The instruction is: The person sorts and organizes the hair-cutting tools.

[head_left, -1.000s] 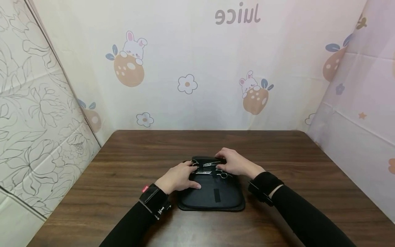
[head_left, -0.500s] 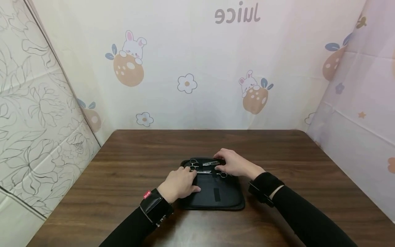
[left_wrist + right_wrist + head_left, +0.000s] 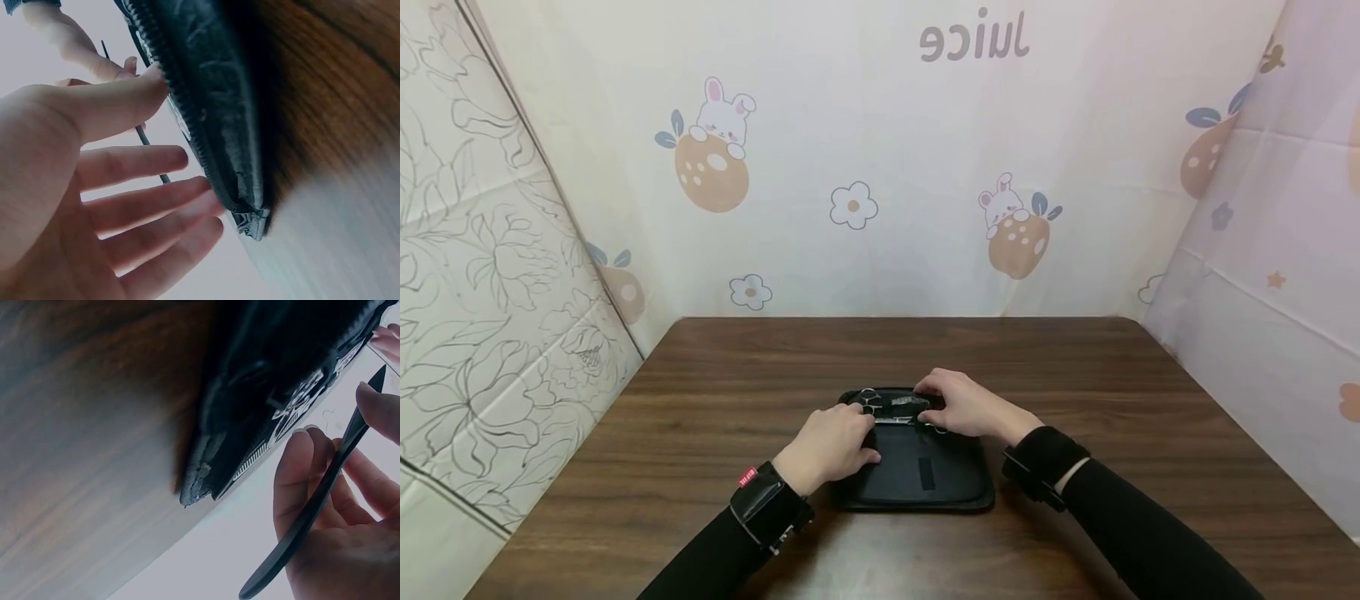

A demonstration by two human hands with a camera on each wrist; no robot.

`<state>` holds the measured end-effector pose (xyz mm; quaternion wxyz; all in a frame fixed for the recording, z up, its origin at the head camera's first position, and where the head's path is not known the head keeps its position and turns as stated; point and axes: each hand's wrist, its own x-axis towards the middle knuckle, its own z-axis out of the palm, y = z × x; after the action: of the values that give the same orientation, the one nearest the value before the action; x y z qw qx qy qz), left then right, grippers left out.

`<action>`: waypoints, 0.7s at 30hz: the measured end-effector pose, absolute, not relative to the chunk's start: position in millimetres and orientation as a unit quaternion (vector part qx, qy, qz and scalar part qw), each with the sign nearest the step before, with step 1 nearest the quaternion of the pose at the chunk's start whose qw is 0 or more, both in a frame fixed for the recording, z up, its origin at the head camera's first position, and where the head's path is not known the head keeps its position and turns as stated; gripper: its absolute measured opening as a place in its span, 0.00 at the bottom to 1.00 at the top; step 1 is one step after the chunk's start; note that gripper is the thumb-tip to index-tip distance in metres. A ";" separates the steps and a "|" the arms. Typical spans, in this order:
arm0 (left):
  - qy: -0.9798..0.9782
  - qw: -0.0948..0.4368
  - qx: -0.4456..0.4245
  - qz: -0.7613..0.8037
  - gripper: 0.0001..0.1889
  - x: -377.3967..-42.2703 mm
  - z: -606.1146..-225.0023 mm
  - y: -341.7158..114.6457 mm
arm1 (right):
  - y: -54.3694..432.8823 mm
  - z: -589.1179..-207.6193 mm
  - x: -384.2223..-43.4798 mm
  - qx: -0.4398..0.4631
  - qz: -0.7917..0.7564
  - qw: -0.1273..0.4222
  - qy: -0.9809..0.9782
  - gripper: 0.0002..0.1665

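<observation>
A black zippered case (image 3: 925, 479) lies unfolded on the table, with silver scissors (image 3: 891, 421) and a finely toothed silver blade (image 3: 253, 459) along its far part. My left hand (image 3: 831, 446) rests at the case's left side, fingers loosely straight. In the left wrist view its thumb touches the zipper edge (image 3: 181, 103). My right hand (image 3: 966, 404) is at the far right of the case. Between its thumb and fingers it pinches a thin black strip (image 3: 312, 512), seen edge-on; whether this is a flap or a loose piece, I cannot tell. The left fingers partly hide finger rings (image 3: 868, 400).
The brown wooden table (image 3: 737, 358) extends around the case on all sides. Behind it hangs a pale printed curtain (image 3: 910, 250), with more patterned sheets at the left and right.
My left hand has drawn back slightly towards me, uncovering finger rings at the case's far left. The right hand has shifted slightly left and nearer, over the right end of the scissors.
</observation>
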<state>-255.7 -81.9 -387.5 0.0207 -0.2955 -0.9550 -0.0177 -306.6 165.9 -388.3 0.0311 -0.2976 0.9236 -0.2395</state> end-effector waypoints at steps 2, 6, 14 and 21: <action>-0.950 0.051 -0.308 -0.024 0.19 -256.2 -387.1 -82.1 | 165.6 -389.8 -305.2 -0.302 -0.241 0.035 0.922 0.22; -0.936 0.116 -0.331 -0.039 0.15 -258.7 -384.2 -81.9 | 164.5 -392.3 -302.3 -0.306 -0.246 0.040 0.919 0.22; -0.907 0.203 -0.362 -0.065 0.17 -266.5 -379.0 -80.8 | 161.5 -392.6 -296.1 -0.320 -0.247 0.038 0.914 0.22; -0.925 0.150 -0.345 -0.058 0.28 -277.0 -379.9 -82.8 | 158.8 -385.2 -289.1 -0.332 -0.244 0.025 0.911 0.22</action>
<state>-277.0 -82.8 -379.9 0.1502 -0.3449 -0.9247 -0.0577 -289.1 158.8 -385.2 0.0253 -0.3320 0.9108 -0.2441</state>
